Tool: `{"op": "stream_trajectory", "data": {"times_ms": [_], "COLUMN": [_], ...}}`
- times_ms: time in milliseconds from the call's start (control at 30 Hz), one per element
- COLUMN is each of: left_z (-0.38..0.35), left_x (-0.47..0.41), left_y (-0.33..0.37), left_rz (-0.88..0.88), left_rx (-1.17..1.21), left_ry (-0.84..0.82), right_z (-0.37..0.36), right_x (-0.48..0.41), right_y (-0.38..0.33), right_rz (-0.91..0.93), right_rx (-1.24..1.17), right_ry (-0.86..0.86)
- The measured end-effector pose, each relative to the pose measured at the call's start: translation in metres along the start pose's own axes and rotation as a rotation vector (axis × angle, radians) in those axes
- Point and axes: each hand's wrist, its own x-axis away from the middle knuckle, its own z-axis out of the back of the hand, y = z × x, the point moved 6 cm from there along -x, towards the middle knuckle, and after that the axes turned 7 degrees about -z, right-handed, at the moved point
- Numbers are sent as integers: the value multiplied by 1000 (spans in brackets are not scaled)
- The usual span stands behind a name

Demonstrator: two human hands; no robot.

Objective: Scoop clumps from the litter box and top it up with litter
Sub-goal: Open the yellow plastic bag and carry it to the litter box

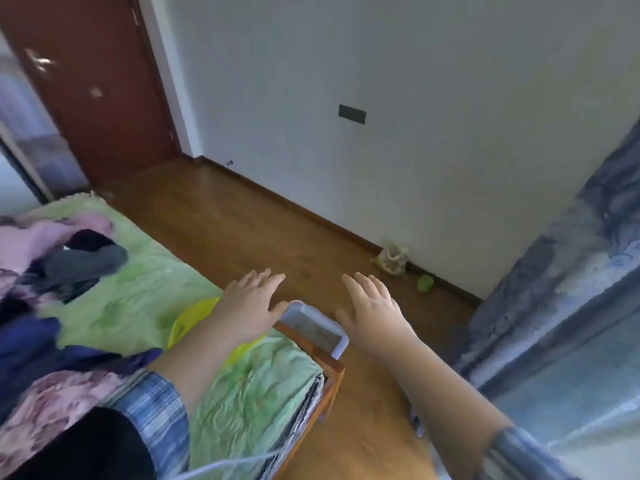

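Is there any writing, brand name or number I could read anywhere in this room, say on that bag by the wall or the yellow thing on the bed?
No readable text anywhere in this view.
Pale patterned bag against the white wall: print blurred, nothing legible.
Yellow plastic bag on the green bedspread: no lettering visible.
White plastic litter box on the floor: no label visible.
Dark rectangular wall plate: blank.

bare floor point(242, 230) ahead, bed point(138, 289) left
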Motion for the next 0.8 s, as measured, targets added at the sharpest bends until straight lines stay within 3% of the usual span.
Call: {"op": "stream_trajectory", "data": {"times_ms": [300,433,600,800], "left_z": [-58,-86,-128,-205], "left_x": [97,138,129,98], "left_y": [-142,-192,-239,-286], "left_rz": [510,629,662,721], "left_rx": [135,200,330,496], "left_ry": [-61,-91,-179,-264], "right_z": [-116,-177,-233,-322], "right_x": [-92,-115,-140,-171], "right_y": [-84,-132,-171,-175], "right_rz": [323,427,427,287], "right_rx": [72,154,119,31], "right_ry": [-281,-383,-435,-594]}}
